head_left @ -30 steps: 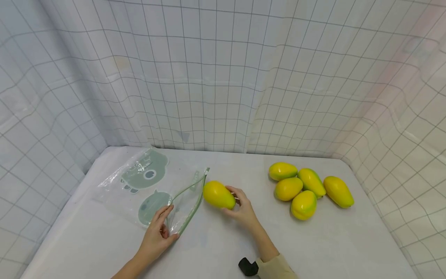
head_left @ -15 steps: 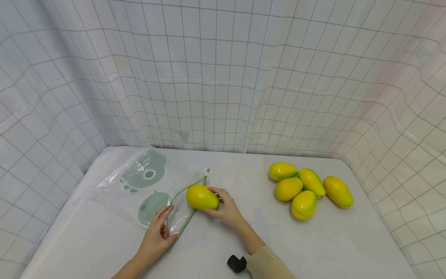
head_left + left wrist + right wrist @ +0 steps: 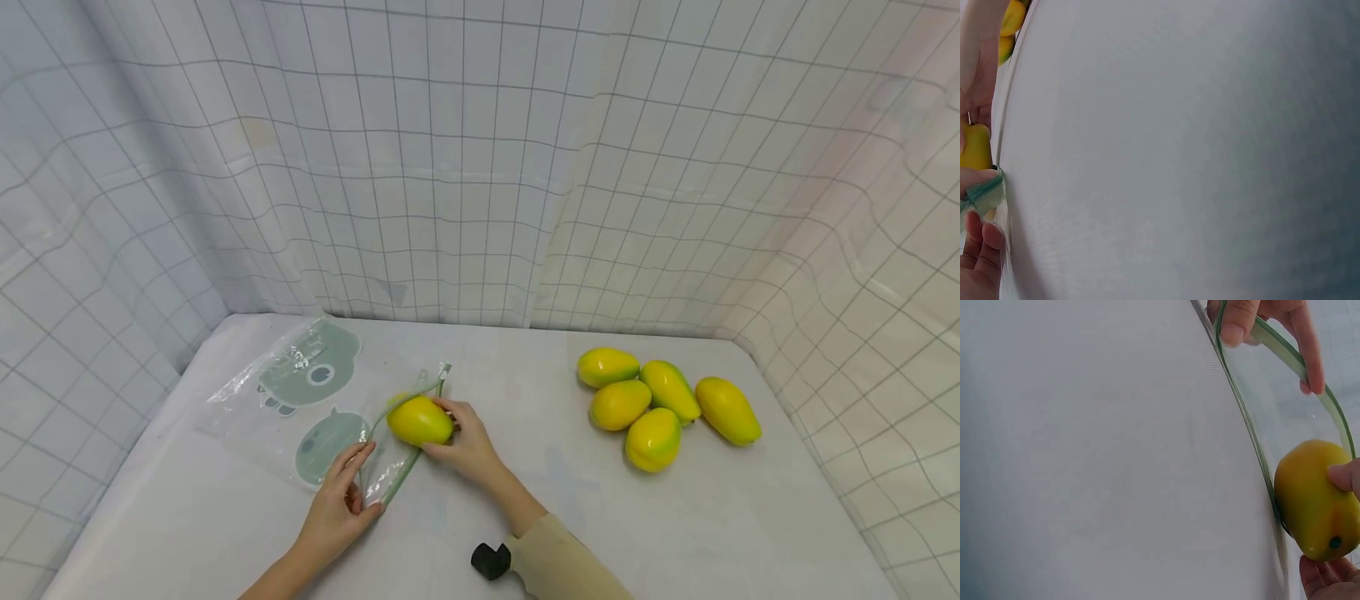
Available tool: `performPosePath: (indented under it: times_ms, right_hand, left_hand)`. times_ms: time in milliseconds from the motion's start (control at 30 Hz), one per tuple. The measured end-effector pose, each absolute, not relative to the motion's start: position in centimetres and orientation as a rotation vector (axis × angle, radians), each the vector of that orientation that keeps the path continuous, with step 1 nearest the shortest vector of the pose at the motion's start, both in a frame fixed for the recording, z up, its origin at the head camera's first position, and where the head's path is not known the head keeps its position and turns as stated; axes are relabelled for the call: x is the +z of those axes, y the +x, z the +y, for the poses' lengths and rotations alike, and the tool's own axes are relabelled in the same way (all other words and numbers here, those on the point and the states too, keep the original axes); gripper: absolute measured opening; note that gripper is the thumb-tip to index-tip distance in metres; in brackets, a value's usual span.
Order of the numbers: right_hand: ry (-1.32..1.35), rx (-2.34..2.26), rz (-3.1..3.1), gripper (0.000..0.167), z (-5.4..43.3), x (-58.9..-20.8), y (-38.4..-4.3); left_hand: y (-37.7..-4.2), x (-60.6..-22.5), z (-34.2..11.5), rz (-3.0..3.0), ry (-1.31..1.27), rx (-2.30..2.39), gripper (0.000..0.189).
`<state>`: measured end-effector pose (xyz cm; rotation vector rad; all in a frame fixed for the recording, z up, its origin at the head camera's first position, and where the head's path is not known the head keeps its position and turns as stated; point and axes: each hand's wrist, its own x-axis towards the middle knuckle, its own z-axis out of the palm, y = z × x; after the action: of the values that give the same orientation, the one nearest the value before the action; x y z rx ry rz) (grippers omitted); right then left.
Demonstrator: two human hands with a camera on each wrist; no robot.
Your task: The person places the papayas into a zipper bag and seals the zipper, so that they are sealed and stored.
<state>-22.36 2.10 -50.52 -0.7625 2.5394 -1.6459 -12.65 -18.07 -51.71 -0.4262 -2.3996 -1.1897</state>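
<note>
A yellow-green mango (image 3: pixel 420 422) sits at the mouth of a clear zip bag (image 3: pixel 336 446) printed with green cartoon animals. My right hand (image 3: pixel 467 442) grips the mango's right end between thumb and fingers. Its left end lies behind the bag's upper green rim, inside the opening. My left hand (image 3: pixel 337 504) pinches the near corner of the bag's mouth and spreads the two rims apart. In the right wrist view the mango (image 3: pixel 1313 497) rests between the green zip edges, with the left hand (image 3: pixel 1272 331) on the bag above it.
Several more mangoes (image 3: pixel 621 406) lie grouped on the right side of the white table (image 3: pixel 525 508). A grid-patterned curtain (image 3: pixel 480 167) surrounds the table at the back and sides. A black device (image 3: pixel 491 562) is worn at the right wrist.
My right hand has carried the mango leftward, from beside the bag into its open mouth. The left hand has stayed in place on the bag's rim.
</note>
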Motion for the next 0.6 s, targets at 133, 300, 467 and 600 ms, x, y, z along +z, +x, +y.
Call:
performPosePath:
  times_ms: [133,300,467,600]
  right_hand:
    - [-0.732,-1.646,2.537,0.063,1.55,-50.64,-22.61]
    - [-0.722,-1.665,2.531,0.064,1.12,-50.90,-22.82]
    - [-0.681,-1.676,2.554,0.064,1.12,-51.11,-22.77]
    - [-0.627,-1.696,2.594,0.061,1.21,-51.25,-22.66]
  left_hand:
    - [-12.72,-51.73,-18.08,-2.400,-0.433,-1.176,0.087]
    - [-12.74,-51.76,-18.12,-2.403,-0.434,-1.170,0.085]
    - [-12.76,-51.79,-18.12,-2.412,-0.427,-1.176,0.085]
    - [-12.76,-51.80,-18.12,-2.418,-0.434,-1.179,0.085]
